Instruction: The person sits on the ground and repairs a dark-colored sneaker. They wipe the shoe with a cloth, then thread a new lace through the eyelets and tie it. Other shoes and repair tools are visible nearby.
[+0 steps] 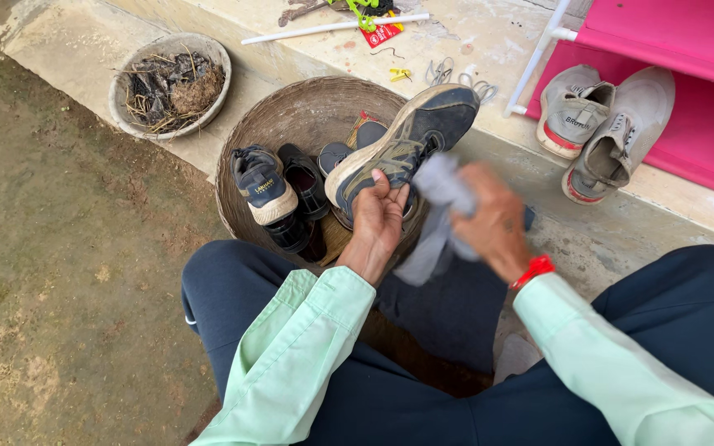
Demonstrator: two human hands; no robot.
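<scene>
My left hand [378,216] grips a dark blue sports shoe [406,140] by its heel and holds it tilted, sole side up, above a woven basket [291,116]. My right hand [489,219] is blurred and is closed on a grey cloth [440,186] that lies against the shoe's side. A red band sits on my right wrist. Both sleeves are pale green, and my knees in dark blue trousers frame the bottom of the view.
The basket holds several more dark shoes [262,186]. A pair of grey-white sneakers [601,124] rests on a pink rack shelf [704,124] at the right. A bowl of dry plant debris [171,83] stands on the concrete step; a white rod [332,29] lies beyond.
</scene>
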